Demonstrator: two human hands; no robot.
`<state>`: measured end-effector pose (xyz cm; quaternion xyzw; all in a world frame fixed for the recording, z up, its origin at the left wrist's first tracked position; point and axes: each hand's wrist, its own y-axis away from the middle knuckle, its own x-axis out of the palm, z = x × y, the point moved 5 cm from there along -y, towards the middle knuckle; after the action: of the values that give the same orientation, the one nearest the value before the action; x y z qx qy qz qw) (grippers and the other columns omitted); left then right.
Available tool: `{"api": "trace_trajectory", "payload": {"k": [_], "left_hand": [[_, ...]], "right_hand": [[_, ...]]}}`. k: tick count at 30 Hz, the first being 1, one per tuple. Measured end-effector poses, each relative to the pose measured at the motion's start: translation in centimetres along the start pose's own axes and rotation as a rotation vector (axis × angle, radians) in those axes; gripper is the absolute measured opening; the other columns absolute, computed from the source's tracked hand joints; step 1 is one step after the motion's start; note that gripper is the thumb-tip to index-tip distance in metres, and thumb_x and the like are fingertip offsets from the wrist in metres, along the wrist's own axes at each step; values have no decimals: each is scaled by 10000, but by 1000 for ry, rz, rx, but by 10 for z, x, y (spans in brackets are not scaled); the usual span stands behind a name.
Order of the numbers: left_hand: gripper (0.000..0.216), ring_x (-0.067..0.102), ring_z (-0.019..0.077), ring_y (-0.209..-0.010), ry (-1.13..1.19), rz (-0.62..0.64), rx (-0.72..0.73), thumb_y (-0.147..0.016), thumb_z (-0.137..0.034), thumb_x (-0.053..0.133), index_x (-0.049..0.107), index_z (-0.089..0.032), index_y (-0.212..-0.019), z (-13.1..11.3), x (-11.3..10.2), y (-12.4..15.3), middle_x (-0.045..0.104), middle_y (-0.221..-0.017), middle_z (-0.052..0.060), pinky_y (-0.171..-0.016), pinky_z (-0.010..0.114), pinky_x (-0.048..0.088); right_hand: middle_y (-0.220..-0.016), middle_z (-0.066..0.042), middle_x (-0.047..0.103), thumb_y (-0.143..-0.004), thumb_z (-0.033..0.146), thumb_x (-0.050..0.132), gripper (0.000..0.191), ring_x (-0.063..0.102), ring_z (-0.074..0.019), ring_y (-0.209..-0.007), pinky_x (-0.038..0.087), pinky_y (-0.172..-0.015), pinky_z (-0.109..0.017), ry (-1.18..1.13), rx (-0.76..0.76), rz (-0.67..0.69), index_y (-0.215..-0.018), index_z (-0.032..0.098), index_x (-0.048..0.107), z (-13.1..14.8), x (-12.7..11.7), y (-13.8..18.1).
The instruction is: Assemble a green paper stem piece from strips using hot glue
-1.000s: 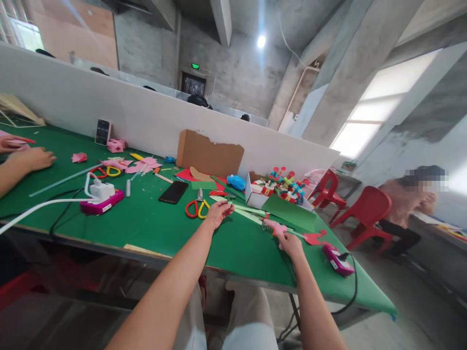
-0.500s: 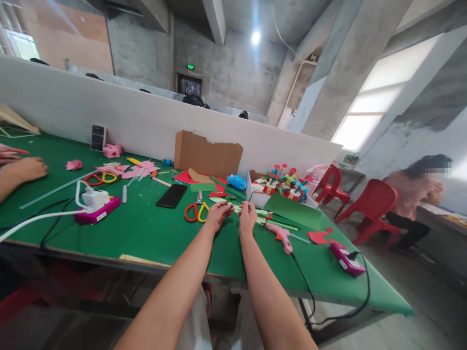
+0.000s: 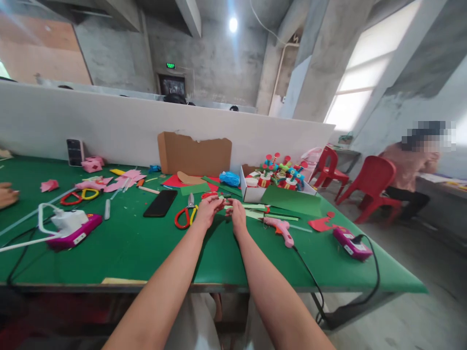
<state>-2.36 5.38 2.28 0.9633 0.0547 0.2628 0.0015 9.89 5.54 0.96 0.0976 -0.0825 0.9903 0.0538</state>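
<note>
Both my hands meet at the middle of the green table [image 3: 146,243]. My left hand [image 3: 208,210] and my right hand [image 3: 237,213] have their fingers pinched together on a small piece I cannot make out, close to pale green paper strips [image 3: 255,210]. Red and yellow scissors [image 3: 185,216] lie just left of my left hand. A pink glue gun [image 3: 280,229] lies on the table to the right of my right hand, its black cord trailing off the front edge.
A black phone [image 3: 160,203], a white box of colourful craft figures [image 3: 277,182], a cardboard sheet [image 3: 193,154] and a pink power strip [image 3: 352,243] sit around. Another pink strip with a white charger [image 3: 71,228] lies left. Another person's hand [image 3: 7,194] rests far left; someone sits at right by red chairs [image 3: 372,187].
My right hand let go of the pink glue gun and came left to join my left hand. The view has shifted, bringing both hands closer together on the small piece.
</note>
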Motion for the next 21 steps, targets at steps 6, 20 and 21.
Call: {"api": "trace_trajectory", "payload": {"k": [6, 20, 21], "left_hand": [[322, 711, 158, -704, -54, -26, -27, -633, -178, 843, 610, -145, -853, 8, -19, -2, 734, -764, 49, -707, 271, 561], [398, 590, 81, -542, -90, -16, -27, -508, -196, 889, 657, -126, -824, 5, -15, -1, 683, -703, 10, -551, 213, 467], [400, 597, 85, -551, -92, -16, -27, -502, -196, 890, 659, -126, -821, 5, -14, 0, 685, -705, 13, -557, 213, 467]], "right_hand": [[-808, 1, 664, -729, 337, 691, 196, 564, -107, -609, 511, -555, -243, -144, 156, 69, -874, 208, 665, -12, 6, -3], [-760, 20, 655, -616, 153, 788, 375, 628, -106, -634, 558, -745, -312, -270, 188, 252, -978, 207, 706, -8, 11, 1], [-768, 16, 662, -617, 164, 793, 379, 633, -108, -644, 557, -764, -318, -274, 175, 256, -985, 208, 713, -7, 10, 0]]}}
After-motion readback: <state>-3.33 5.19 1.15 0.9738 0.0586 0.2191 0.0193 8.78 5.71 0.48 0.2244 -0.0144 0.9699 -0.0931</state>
